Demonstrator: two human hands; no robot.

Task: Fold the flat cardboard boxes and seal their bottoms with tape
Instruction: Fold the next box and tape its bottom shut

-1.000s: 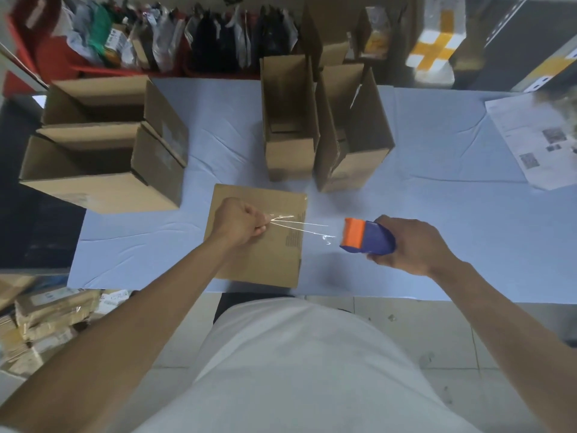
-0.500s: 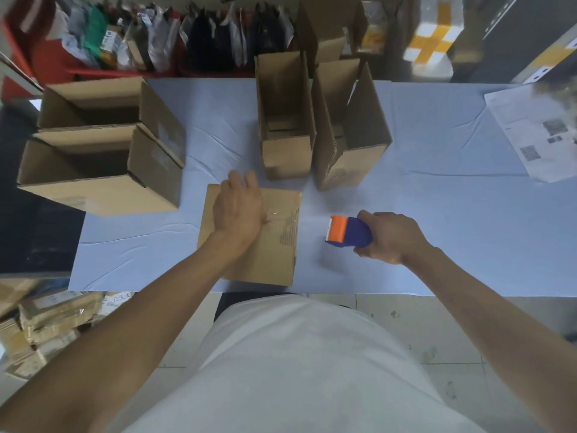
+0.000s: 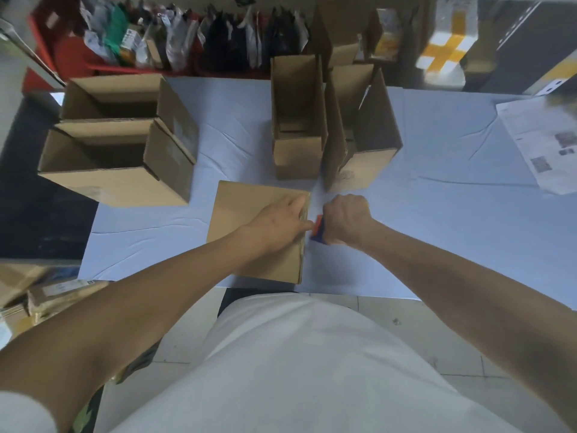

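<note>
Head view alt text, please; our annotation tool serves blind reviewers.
A person's left hand presses flat on a cardboard box at the near edge of a table, while the right hand grips an orange and blue tape dispenser at the box's right edge. Four open boxes stand behind.

- tape dispenser (image 3: 318, 230): mostly hidden under the right hand (image 3: 346, 220), only an orange and blue sliver showing; whether it touches the box edge cannot be told
- tape itself: not made out on the cardboard box (image 3: 249, 232)
- left hand (image 3: 278, 220): covers the box's right part; fingertips smeared by blur
- printed sheet (image 3: 543, 145): cut by the right edge; print too blurred to read
- bags (image 3: 175, 42) along the far side: blurred, cut by the top edge; contents unclear
- flattened cardboard (image 3: 46, 298) at lower left: partly behind the left forearm; labels illegible
</note>
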